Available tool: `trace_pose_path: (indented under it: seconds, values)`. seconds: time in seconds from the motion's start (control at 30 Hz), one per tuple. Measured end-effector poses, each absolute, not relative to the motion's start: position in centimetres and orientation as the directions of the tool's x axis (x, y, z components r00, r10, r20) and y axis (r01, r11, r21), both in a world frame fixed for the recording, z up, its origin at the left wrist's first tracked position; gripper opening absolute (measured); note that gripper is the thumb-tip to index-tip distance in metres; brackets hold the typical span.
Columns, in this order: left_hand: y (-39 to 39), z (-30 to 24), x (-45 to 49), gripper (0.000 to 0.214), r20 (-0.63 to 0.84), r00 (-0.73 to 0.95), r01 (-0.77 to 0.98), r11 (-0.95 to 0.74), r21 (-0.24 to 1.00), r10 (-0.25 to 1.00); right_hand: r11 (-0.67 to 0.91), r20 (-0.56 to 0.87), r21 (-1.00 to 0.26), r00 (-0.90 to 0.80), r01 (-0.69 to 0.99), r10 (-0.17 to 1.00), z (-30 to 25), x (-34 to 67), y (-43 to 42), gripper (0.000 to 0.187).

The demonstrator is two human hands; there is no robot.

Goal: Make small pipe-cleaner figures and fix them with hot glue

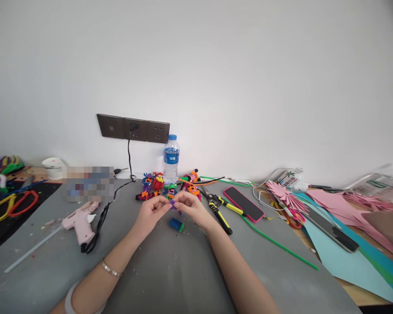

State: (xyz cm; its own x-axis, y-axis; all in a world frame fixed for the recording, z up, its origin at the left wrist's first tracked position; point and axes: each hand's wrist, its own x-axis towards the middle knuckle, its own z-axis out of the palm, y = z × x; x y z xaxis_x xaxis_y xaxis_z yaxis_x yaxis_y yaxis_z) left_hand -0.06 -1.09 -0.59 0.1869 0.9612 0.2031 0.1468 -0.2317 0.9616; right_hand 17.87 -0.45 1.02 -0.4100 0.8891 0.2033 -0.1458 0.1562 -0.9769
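Between the fingertips of my left hand (154,211) and my right hand (192,208) is a small purple pipe-cleaner piece (173,204). Both hands are closed in a pinch on it, just above the grey mat (170,270). Right below them lies a short blue roll with a green end (176,224). Behind the hands stand several colourful pipe-cleaner figures (157,181), partly hidden by my fingers. To the right of my right hand rest pliers with yellow-and-black handles (220,213).
A pink glue gun (80,222) with a glue stick lies left, its black cord running to the wall socket (134,128). A water bottle (171,161) stands behind the figures. Right are a phone (244,204), a green pipe cleaner (281,246) and coloured paper (343,253).
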Motion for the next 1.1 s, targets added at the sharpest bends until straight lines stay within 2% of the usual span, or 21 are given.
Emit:
trace_pose_path:
  seconds: [1.1]
  values:
    - [-1.09,-0.59,-0.09,0.032,0.197,0.186,0.118,-0.221,0.968,0.963,0.155,0.199,-0.978,-0.405,-0.138,0.892,1.11,17.88,-0.54,0.024]
